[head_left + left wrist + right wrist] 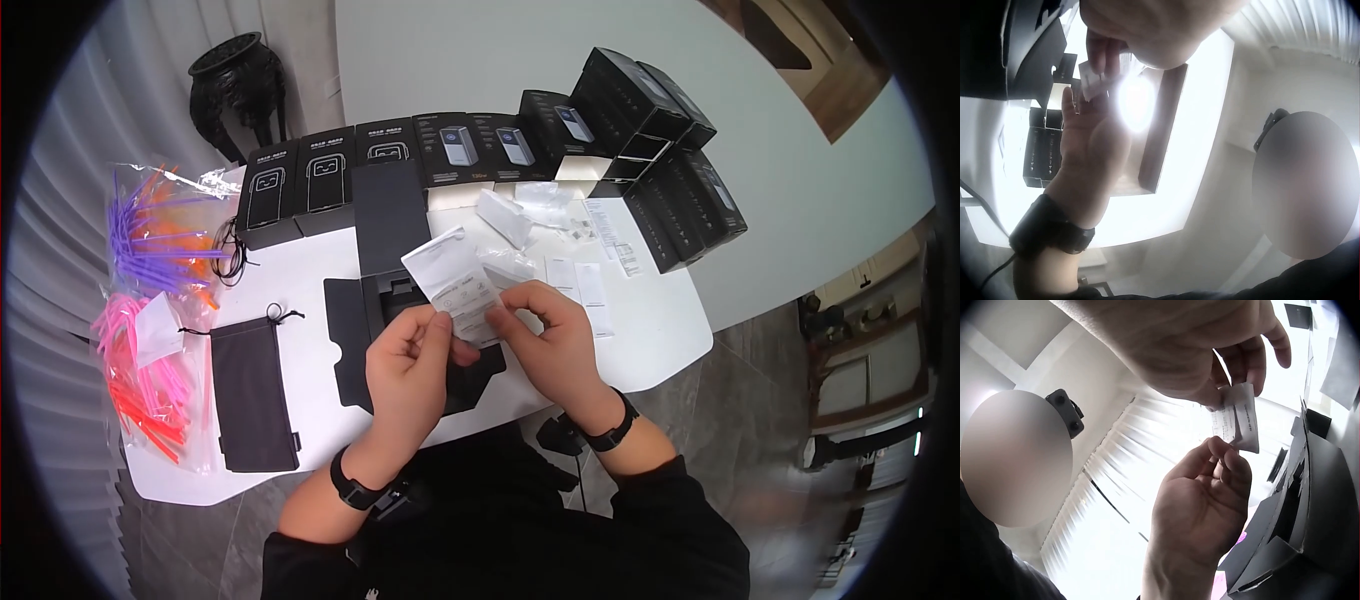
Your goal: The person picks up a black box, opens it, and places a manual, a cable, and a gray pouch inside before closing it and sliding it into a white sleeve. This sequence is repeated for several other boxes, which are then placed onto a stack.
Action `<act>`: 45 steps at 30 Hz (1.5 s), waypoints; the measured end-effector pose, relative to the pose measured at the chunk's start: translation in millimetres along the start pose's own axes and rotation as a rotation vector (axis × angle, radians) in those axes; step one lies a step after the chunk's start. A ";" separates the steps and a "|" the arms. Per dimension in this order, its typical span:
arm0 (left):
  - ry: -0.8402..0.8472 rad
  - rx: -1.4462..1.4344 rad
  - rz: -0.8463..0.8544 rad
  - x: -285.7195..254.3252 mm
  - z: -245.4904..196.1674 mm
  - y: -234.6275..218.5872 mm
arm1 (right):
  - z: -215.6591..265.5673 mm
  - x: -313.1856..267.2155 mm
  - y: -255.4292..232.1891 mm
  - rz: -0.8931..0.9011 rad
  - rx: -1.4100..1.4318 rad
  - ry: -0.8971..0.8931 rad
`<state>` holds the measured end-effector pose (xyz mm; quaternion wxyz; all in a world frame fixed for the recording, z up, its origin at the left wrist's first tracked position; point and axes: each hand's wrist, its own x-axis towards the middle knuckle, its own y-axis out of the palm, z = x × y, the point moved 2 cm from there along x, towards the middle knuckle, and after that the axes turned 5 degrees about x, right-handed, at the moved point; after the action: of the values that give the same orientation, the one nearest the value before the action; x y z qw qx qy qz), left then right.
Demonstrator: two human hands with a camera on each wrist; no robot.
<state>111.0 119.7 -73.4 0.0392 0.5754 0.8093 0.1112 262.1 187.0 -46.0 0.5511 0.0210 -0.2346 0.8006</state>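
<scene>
A folded white printed leaflet (455,275) is held up in front of the chest, tilted, with small text and icons on its face. My left hand (408,365) pinches its lower left edge between thumb and fingers. On the opposite edge, the thumb and forefinger of my right hand (548,340) grip the paper. The right wrist view shows the leaflet (1244,419) between both hands. Beneath them lies an opened black box (347,345) with its flaps spread, partly hidden by the hands and paper. Glare washes out much of the left wrist view.
Black product boxes (325,170) line the table's back, some stacked at the right. A black drawstring pouch (252,395) lies at left beside bags of purple and orange sticks (150,230) and pink ones (150,360). Clear plastic wrappers (505,215) and printed sheets (577,285) lie behind the hands.
</scene>
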 end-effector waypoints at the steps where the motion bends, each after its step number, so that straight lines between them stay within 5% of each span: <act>1: -0.006 -0.001 0.002 -0.3 -1.0 -0.8 | -0.9 -0.1 1.0 0.002 0.004 0.016; 8: 0.046 0.241 0.003 -1.1 -1.3 -13.2 | 12.1 14.4 -4.1 0.141 0.074 0.056; 11: 0.161 0.458 0.014 -2.7 -13.0 -20.1 | 36.9 38.0 -9.7 0.149 0.030 -0.215; 14: 0.323 0.680 0.014 -2.8 -27.9 -25.7 | 55.7 65.4 -8.1 0.361 -0.078 -0.373; 16: 0.401 0.794 0.011 -3.9 -28.4 -29.9 | 61.2 79.4 -2.4 0.622 -0.175 -0.194; 18: 0.302 0.834 0.006 -7.5 -29.1 -30.2 | 62.8 86.9 8.5 0.820 -0.320 -0.072; 19: 0.252 0.852 0.002 -9.5 -28.8 -31.3 | 45.6 88.9 15.7 0.808 -0.277 -0.241; 22: 0.182 0.945 -0.006 -11.3 -12.4 -38.1 | 35.3 94.2 28.9 0.889 -0.360 -0.178; 25: 0.311 1.002 -0.133 -21.2 -9.0 -42.2 | 23.0 99.3 43.6 0.960 -0.317 -0.034; 31: 0.482 1.251 0.020 -48.3 -5.3 -54.6 | -6.0 103.7 72.3 0.976 -0.426 -0.147; 37: 0.454 1.270 0.056 -51.8 -5.5 -55.7 | -23.1 86.9 88.9 1.000 -0.476 -0.105; 45: 0.503 1.258 0.040 -50.4 -2.4 -58.2 | -16.4 69.9 78.9 0.694 -0.597 -0.448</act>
<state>73.6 53.8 -87.4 -0.4949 0.4601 0.6936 -0.2497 168.1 232.2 -67.9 0.1706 -0.0453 -0.5587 0.8104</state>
